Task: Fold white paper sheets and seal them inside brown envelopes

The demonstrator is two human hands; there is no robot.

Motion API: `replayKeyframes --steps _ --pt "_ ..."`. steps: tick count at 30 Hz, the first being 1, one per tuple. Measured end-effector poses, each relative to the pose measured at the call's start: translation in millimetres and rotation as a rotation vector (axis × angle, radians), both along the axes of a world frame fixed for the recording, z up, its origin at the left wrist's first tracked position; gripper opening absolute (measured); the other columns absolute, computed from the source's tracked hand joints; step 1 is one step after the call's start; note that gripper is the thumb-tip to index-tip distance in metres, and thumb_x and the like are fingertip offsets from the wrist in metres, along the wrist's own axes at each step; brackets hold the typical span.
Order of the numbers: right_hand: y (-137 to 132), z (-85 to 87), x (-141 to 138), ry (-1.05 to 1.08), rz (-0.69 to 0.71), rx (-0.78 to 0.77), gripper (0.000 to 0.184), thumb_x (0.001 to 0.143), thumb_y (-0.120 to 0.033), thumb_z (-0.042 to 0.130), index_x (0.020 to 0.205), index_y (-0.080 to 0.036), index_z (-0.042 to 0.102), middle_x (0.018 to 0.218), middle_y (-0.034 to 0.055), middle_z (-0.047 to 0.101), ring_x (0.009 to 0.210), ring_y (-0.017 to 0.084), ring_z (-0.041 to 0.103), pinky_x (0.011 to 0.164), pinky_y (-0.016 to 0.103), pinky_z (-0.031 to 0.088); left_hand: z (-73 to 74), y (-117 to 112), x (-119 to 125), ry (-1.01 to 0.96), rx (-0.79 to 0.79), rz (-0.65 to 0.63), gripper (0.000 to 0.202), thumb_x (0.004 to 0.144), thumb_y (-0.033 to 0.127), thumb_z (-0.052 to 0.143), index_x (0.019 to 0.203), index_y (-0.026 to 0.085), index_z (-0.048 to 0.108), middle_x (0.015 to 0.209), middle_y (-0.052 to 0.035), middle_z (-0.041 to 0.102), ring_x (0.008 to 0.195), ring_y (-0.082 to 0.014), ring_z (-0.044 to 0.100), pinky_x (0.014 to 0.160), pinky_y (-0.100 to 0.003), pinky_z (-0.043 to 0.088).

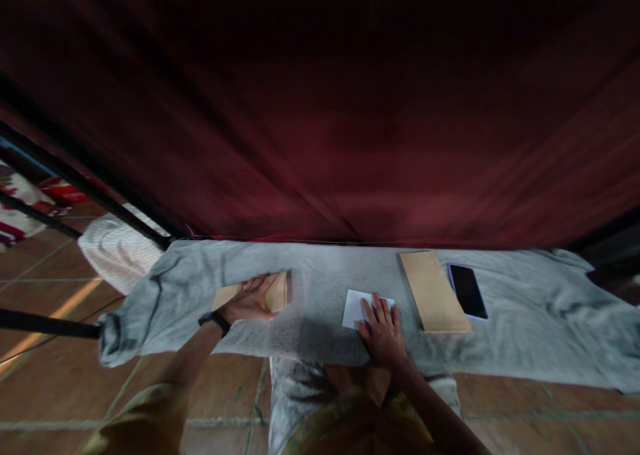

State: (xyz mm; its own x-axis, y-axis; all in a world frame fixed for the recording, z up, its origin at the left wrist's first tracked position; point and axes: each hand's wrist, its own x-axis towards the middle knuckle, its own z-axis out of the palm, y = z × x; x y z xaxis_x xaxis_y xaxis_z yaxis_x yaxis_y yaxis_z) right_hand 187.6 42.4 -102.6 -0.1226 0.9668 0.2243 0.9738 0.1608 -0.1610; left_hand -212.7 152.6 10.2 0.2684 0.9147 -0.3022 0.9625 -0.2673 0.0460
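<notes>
My left hand (249, 300), with a dark band at its wrist, lies over a tan paper envelope or small stack of them (278, 292). Its fingers are spread and the thumb sits apart near the close edge; the palm hides much of the paper. Flat on a white sheet of paper (354, 307) rests my right hand (383, 328), fingers extended, covering the sheet's right part. To the right of that hand is a neat stack of tan envelopes (434, 291), apart from it.
A phone (469, 291) with a dark screen lies right of the stack. Grey cloth (530, 321) covers the narrow bench. Dark red fabric (350, 141) hangs behind it. Black bars (45, 325) and a striped white cloth (120, 245) are at the left, above a tiled floor (220, 388).
</notes>
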Motion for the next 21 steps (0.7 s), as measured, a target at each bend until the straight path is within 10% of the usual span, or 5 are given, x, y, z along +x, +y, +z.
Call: replayKeyframes --steps 12,17,21 --pt "3.8 19.0 2.6 0.168 -0.041 -0.081 0.044 0.101 -0.040 0.046 0.143 -0.027 0.053 0.156 0.0107 0.042 0.144 0.031 0.036 0.118 0.059 0.019 -17.7 -47.5 152.8 -0.222 0.282 -0.118 0.120 0.064 0.056 0.076 0.159 0.024 0.010 0.158 -0.0184 0.032 0.143 -0.0378 0.032 0.115 -0.053 0.022" --pt "10.5 48.1 2.8 0.500 -0.060 -0.077 0.041 0.101 -0.035 0.045 0.135 -0.017 0.059 0.144 0.0136 0.056 0.135 0.027 0.048 0.114 0.047 0.034 -27.0 -58.0 192.7 -0.256 0.343 -0.203 0.122 0.061 0.055 0.078 0.158 0.019 0.013 0.153 -0.0214 0.038 0.142 -0.0399 0.033 0.117 -0.057 0.018" --pt "16.6 65.4 -4.8 0.946 -0.084 -0.306 0.030 0.099 -0.034 0.047 0.111 -0.019 0.070 0.103 0.0054 0.074 0.092 0.019 0.068 0.082 0.028 0.052 -24.5 -64.3 206.6 -0.278 0.368 -0.246 0.118 0.064 0.053 0.077 0.158 0.018 0.014 0.153 -0.0217 0.038 0.143 -0.0404 0.032 0.118 -0.060 0.015"
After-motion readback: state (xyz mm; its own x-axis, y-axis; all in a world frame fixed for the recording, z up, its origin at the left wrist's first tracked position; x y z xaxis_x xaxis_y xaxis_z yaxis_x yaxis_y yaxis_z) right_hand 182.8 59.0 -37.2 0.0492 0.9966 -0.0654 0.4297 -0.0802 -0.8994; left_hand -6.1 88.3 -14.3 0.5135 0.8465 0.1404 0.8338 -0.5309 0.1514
